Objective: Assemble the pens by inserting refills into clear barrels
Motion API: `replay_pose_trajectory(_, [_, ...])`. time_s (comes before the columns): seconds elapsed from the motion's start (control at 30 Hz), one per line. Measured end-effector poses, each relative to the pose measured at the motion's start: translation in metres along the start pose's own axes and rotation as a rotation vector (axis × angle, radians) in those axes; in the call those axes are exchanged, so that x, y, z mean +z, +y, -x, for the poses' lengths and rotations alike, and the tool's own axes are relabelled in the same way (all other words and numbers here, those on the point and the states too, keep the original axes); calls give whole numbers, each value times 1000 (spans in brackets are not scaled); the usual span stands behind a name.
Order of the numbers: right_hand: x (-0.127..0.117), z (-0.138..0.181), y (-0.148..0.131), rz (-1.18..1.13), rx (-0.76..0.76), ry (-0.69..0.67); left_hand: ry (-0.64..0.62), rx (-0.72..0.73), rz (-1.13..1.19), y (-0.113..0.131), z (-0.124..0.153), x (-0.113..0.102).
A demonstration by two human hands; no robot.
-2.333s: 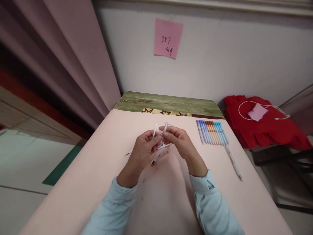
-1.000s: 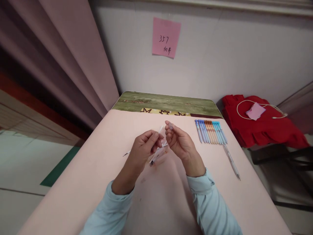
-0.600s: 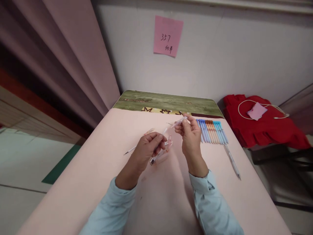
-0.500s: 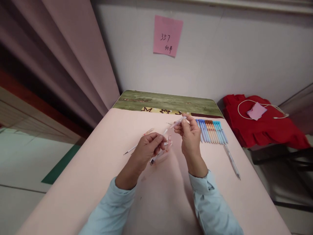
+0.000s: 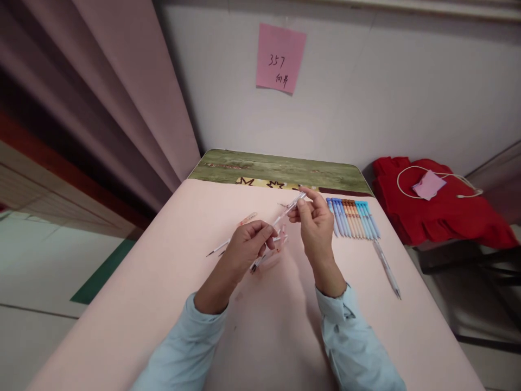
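Note:
My left hand (image 5: 249, 244) pinches a thin white pen refill (image 5: 278, 220) between thumb and fingertips. My right hand (image 5: 316, 231) grips a clear pen barrel (image 5: 293, 202), tilted up to the right. The refill's upper end meets the barrel's lower end and seems to sit inside it. Beneath my hands lie more clear, pinkish pen parts (image 5: 280, 239) and dark-tipped refills (image 5: 255, 265), partly hidden by my left hand. Left of that hand are further white refills (image 5: 215, 249) and a clear barrel with orange marks (image 5: 247, 218).
Several capped pens (image 5: 352, 218) in blue, brown and turquoise lie in a row on the right. A clear pen (image 5: 387, 270) lies below them. Beside the pink-covered table (image 5: 163, 304) are a red cloth (image 5: 391, 217) and a white cable (image 5: 401, 184). A wall stands behind.
The refill and barrel have come into line, end to end. My right hand has tilted the barrel more steeply and shifted slightly left.

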State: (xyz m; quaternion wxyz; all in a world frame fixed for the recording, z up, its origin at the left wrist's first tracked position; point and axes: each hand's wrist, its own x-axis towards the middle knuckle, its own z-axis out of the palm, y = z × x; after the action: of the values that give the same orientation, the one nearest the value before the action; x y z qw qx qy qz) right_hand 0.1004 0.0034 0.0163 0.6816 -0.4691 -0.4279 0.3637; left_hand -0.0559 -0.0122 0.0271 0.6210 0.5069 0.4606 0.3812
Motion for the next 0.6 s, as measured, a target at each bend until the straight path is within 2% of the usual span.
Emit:
replay_pose_trajectory(0.37, [0,2,0,79,-42,9,-12,33,-110,-3,-2,-4])
replay_pose_trajectory(0.6, [3,3,-3,50,34,-73,14,17,-55,-1,-1,-1])
